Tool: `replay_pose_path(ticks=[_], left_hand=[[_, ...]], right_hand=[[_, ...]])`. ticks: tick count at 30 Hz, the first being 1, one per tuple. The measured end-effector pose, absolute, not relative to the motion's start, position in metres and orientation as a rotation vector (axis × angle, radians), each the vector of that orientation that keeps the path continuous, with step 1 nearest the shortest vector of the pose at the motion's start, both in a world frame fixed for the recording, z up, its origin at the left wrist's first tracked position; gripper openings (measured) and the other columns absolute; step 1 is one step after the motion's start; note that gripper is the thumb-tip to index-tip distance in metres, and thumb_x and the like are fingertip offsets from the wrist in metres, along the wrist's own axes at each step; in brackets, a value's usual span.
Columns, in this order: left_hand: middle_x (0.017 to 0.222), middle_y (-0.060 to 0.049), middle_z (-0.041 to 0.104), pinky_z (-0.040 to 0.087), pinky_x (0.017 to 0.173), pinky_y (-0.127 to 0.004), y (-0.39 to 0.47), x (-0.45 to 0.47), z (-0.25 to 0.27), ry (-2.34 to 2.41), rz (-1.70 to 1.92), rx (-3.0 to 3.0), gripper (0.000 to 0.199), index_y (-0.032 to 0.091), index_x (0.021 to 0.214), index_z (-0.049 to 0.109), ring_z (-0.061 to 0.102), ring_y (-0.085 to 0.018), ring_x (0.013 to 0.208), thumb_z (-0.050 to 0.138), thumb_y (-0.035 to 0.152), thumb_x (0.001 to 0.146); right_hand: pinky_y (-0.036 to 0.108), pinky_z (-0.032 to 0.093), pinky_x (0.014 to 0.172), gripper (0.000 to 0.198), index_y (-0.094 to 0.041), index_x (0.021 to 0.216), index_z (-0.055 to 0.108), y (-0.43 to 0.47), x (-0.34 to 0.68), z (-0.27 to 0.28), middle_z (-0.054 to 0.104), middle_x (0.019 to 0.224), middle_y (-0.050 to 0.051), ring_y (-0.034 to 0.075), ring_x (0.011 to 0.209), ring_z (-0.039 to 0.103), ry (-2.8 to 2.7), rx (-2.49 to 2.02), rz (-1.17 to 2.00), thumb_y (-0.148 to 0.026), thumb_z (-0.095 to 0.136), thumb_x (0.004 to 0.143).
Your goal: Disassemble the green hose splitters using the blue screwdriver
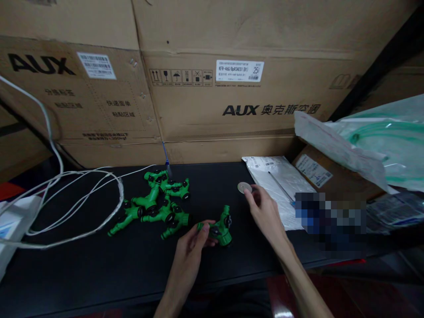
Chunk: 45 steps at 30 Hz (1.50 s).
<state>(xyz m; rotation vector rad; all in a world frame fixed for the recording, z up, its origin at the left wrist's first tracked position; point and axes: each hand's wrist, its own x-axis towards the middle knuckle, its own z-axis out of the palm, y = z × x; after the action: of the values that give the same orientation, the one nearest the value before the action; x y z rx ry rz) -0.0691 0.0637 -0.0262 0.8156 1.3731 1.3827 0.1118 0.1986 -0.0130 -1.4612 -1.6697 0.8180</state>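
I'm gripping one green Y-connector (224,235) with the left hand (194,243), near the middle of the black table (115,274); thumb and fingers are wrapping one leg, probably so the other leg and wide collar are sitting clear. From my remote feed I can't tell if it's touching the table. With the right hand (264,205) I'm pinching a round, pale disc (244,187) at its near edge, thumb overlapping it, apparently so most of its face is showing. Disc is sitting farther out, well apart from the connector. More green connectors (148,199) are lying in a loose heap left of the left hand, bunched presumably for easy reach. White cable (121,194) is looping farther left, seemingly out of the working area. White mailing bag (276,193) is lying flat, partly behind the right hand in my view, with a thin rod (280,185) resting on it. Cardboard boxes (192,106) are standing behind, walling off the far side.
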Motion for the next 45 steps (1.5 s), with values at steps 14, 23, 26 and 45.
replay_pose_path(ticks=[14,23,26,45], left_hand=[[0.090,-0.006,0.078,0.054,0.084,-0.031,0.060,-0.073,-0.024,1.371,1.322,0.775,0.063,0.017,0.110,0.080,0.069,-0.023,0.083,0.069,0.073,0.082],[0.080,-0.003,0.072,0.053,0.076,-0.028,0.061,-0.072,-0.030,1.273,1.321,0.849,0.056,0.018,0.106,0.080,0.066,-0.019,0.075,0.068,0.069,0.086],[0.079,-0.003,0.071,0.052,0.075,-0.028,0.061,-0.071,-0.028,1.271,1.324,0.861,0.054,0.018,0.106,0.080,0.066,-0.019,0.075,0.066,0.066,0.088],[0.108,-0.008,0.075,0.052,0.088,-0.031,0.065,-0.062,-0.010,1.314,1.502,0.913,0.052,0.020,0.123,0.074,0.067,-0.021,0.098,0.054,0.061,0.099]], right_hand=[[0.045,0.059,0.090,0.036,-0.017,0.130,0.062,0.271,0.125,-0.017,0.065,0.128,0.010,0.024,0.106,0.068,-1.848,-1.473,0.796,-0.036,0.066,0.099],[0.045,0.060,0.088,0.036,-0.017,0.130,0.062,0.272,0.195,-0.028,0.065,0.128,0.010,0.024,0.106,0.068,-1.541,-1.640,0.900,-0.036,0.066,0.099],[0.045,0.060,0.088,0.036,-0.017,0.129,0.062,0.272,0.192,-0.037,0.065,0.127,0.010,0.024,0.106,0.068,-1.501,-1.653,0.898,-0.036,0.066,0.099],[0.021,0.037,0.041,0.041,-0.024,0.106,0.063,0.077,0.085,0.013,0.062,0.083,-0.003,0.009,0.047,0.057,-1.019,-0.934,1.833,-0.046,0.085,0.080]])
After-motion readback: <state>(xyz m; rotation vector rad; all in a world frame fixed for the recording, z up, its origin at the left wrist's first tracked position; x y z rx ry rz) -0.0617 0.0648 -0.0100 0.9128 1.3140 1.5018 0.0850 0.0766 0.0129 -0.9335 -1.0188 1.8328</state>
